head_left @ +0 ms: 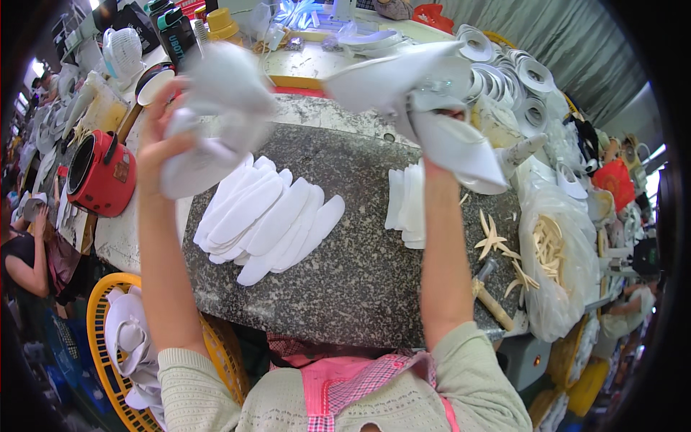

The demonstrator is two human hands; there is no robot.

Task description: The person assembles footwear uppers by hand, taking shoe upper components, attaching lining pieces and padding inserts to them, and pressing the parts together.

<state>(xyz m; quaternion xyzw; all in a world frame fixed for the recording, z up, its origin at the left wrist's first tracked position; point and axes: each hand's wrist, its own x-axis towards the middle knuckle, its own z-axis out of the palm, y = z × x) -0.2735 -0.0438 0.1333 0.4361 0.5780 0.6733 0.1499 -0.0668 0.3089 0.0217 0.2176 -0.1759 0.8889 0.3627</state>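
Note:
Both my arms reach forward over a dark speckled stone slab (324, 302). My left hand (167, 133) is raised at the upper left, its fingers closed on white shoe uppers (216, 90) that are smeared by motion. My right hand (450, 115), mostly hidden, grips white shoe uppers (461, 147) at the upper right; one has a clear, glittery part. Between my arms, white sole-shaped pieces (266, 216) lie fanned in an overlapping pile. A smaller stack of white pieces (407, 205) sits beside my right forearm, partly covered by it.
A hammer (493, 302) and cream strips (491, 236) lie at the slab's right, beside a plastic bag (551, 309) of more strips. White rings (536, 75) pile up behind. At left stand a red pot (108, 173) and a yellow basket (93, 324) of white uppers. Another person (29, 252) sits far left.

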